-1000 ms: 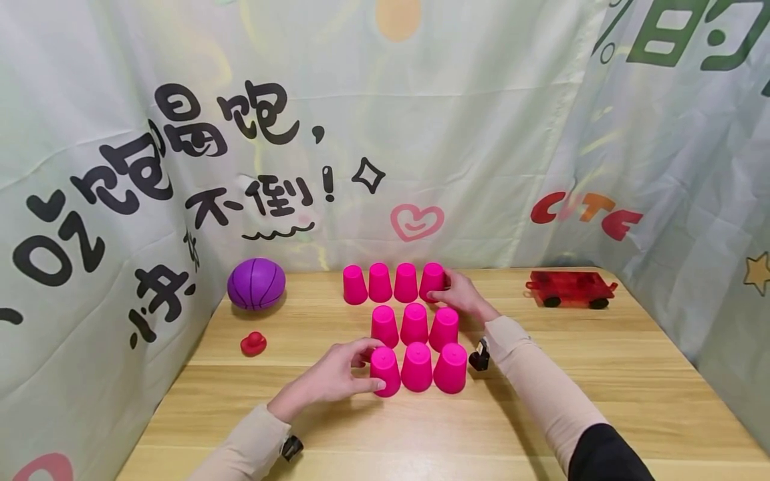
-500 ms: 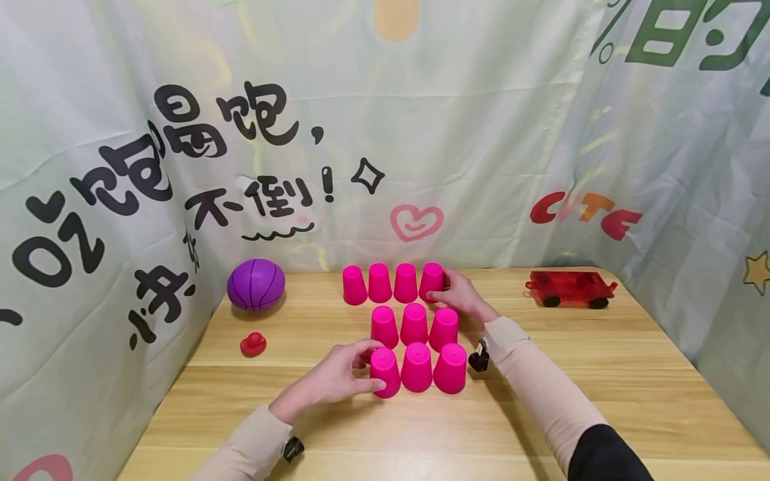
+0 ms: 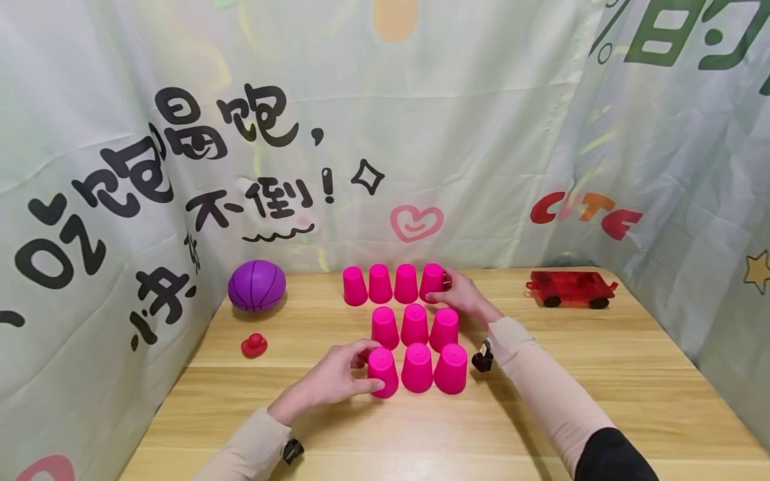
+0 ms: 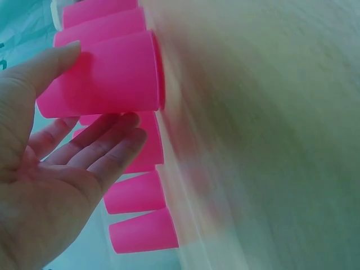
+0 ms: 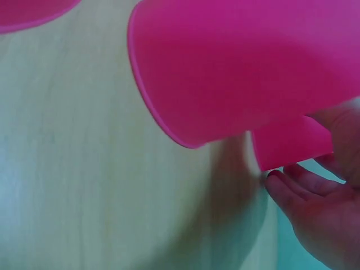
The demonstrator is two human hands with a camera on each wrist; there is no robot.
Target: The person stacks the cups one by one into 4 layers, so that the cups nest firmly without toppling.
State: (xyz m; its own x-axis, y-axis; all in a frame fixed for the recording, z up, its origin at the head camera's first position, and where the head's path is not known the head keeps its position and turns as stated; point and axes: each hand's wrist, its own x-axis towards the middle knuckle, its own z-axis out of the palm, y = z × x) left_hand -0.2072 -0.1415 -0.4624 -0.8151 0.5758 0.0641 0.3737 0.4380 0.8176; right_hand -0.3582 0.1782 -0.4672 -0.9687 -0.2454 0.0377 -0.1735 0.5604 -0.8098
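Observation:
Upside-down pink plastic cups stand in three rows on the wooden table. My left hand point(image 3: 338, 373) holds the leftmost front cup point(image 3: 381, 371), thumb on its near side and fingers on the far side. The left wrist view shows that cup point(image 4: 112, 79) between the thumb and the spread fingers. At the right end of the back row, my right hand point(image 3: 464, 298) has thumb and fingers around the last cup point(image 3: 431, 279). In the right wrist view a nearer cup point(image 5: 242, 67) hides the thumb and part of the held cup point(image 5: 289, 140).
A purple ball point(image 3: 257, 286) and a small red hat-shaped object point(image 3: 254, 345) lie to the left. A translucent red toy car base point(image 3: 571, 289) stands at the right rear. Printed curtains point(image 3: 481, 133) enclose the back and sides of the table point(image 3: 601, 361).
The leftmost front cup has shifted slightly left in my left hand, widening the gap to the cup beside it. My right hand stays at the end of the back row.

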